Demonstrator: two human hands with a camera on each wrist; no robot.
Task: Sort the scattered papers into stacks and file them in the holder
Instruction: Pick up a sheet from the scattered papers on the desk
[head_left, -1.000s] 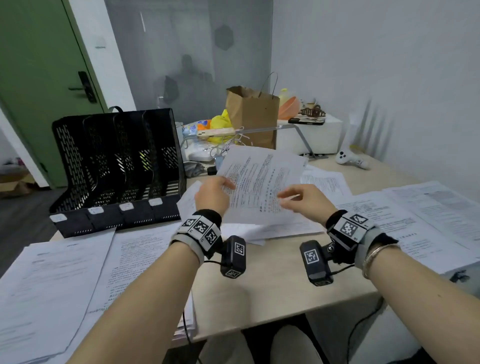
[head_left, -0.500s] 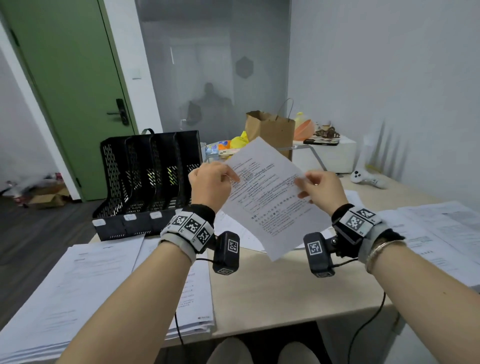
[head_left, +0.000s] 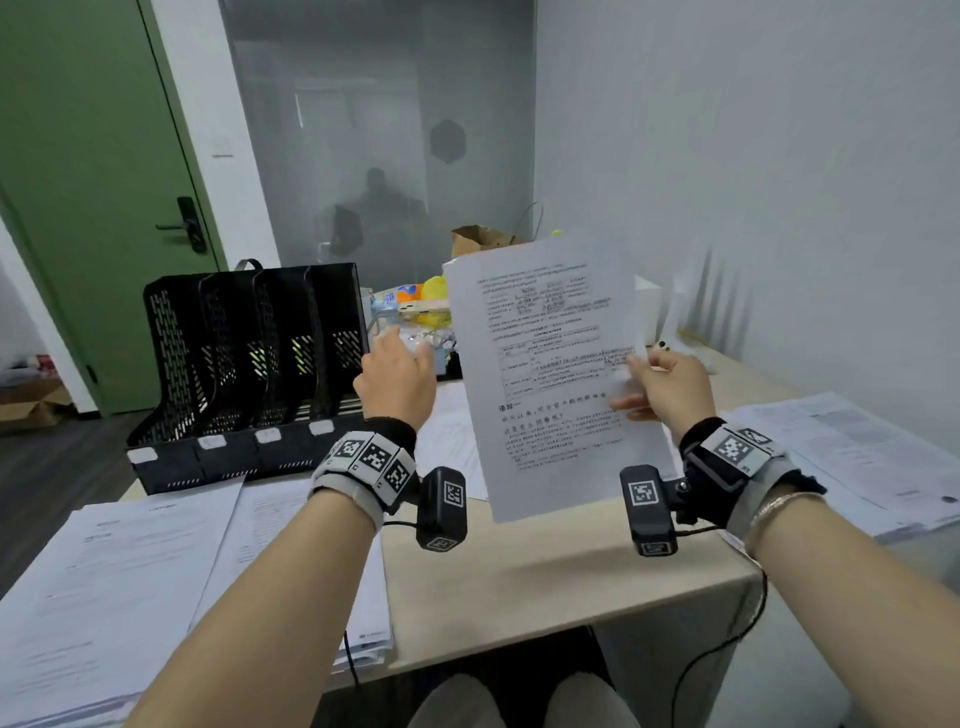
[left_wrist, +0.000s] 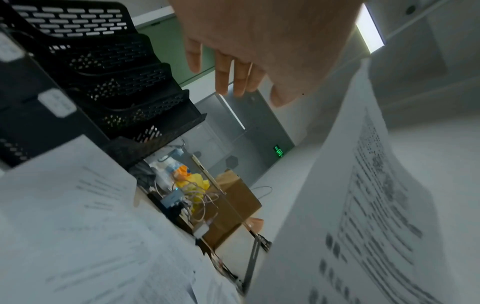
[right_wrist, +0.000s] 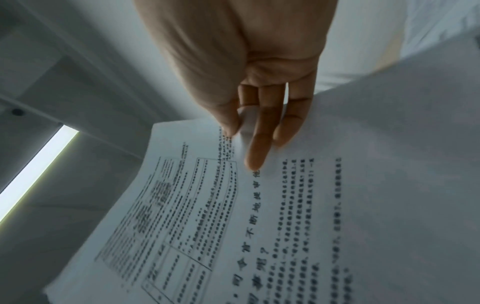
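A printed sheet (head_left: 550, 374) stands upright above the desk, pinched at its right edge by my right hand (head_left: 660, 384). In the right wrist view the right hand's thumb and fingers (right_wrist: 255, 148) clamp the sheet (right_wrist: 259, 226). My left hand (head_left: 397, 382) hovers empty with relaxed fingers, left of the sheet and just right of the black mesh file holder (head_left: 249, 374). The left wrist view shows the left hand (left_wrist: 244, 67) with fingers extended, the holder (left_wrist: 103, 82) and the sheet (left_wrist: 363, 205) beside it. Paper stacks lie at the left (head_left: 119, 571) and right (head_left: 841, 457) of the desk.
Behind the sheet sit a brown paper bag (head_left: 483, 239), yellow and orange clutter (head_left: 415, 301) and a white box (head_left: 649, 306). More sheets (head_left: 447, 431) lie flat mid-desk. The wooden desk's front edge (head_left: 545, 639) is near my knees. A green door (head_left: 88, 208) stands at the left.
The sheet rose from low over the desk to upright. My left hand let go of its left edge and moved toward the holder; the right hand alone holds it now.
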